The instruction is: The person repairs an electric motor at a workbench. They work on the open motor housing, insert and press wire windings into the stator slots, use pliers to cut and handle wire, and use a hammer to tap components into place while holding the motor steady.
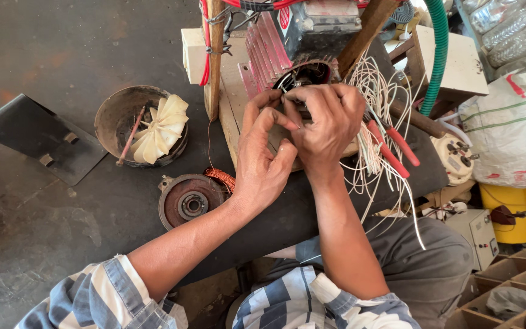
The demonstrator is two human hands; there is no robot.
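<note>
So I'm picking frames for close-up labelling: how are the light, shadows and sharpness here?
Head view: bright, even daylight; both hands, left hand and right hand, are sharp; the motor opening behind them is in deep shadow; white sack nearly overexposed; slight wide-angle bending at the edges.

Reds and whites at the motor

A red-finned motor (287,45) with white wires (375,91), red-handled pliers (394,146), a cream fan (162,128), copper coil (220,178), green hose (439,55), yellow box (518,213) and blue-and-white striped sleeves (101,298)
</note>
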